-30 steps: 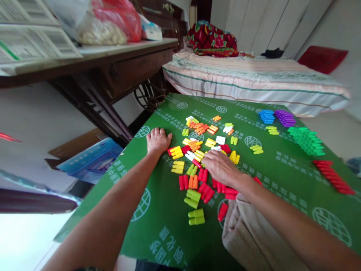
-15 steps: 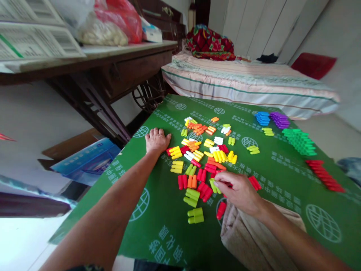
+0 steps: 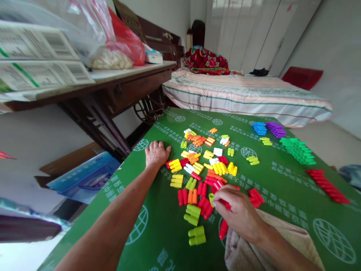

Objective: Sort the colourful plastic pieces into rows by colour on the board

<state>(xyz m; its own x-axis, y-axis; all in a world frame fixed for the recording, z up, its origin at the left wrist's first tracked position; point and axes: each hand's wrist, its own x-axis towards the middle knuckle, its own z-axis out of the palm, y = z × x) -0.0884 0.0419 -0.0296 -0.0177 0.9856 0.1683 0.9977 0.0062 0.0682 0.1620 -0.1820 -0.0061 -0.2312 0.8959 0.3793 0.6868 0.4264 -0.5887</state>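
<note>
My left hand (image 3: 157, 153) lies flat on the green board (image 3: 160, 210), fingers stretched out, beside the left end of the scattered plastic pieces. My right hand (image 3: 232, 203) is pinched around a lime-green plastic piece (image 3: 211, 198), whose round open end shows beside the fingertips; the rest is hidden. Close by lie red pieces (image 3: 205, 207), an orange piece (image 3: 192, 196) and more lime-green pieces (image 3: 192, 213). Yellow pieces (image 3: 219, 168), white and orange ones spread farther up. Each is a short row of joined, round-tipped tubes.
Along the right side sit grouped blocks: blue (image 3: 259, 128), purple (image 3: 275, 130), green (image 3: 297, 150) and red (image 3: 327, 186). A beige cloth (image 3: 270, 244) lies under my right forearm. A sewing-machine table (image 3: 113, 86) with boxes and bags stands left; a bed (image 3: 242, 90) is beyond.
The lime-green piece at my right fingertips has turned, so its open end now faces the camera. My left hand stays put on the board. The camera view has tilted up slightly.
</note>
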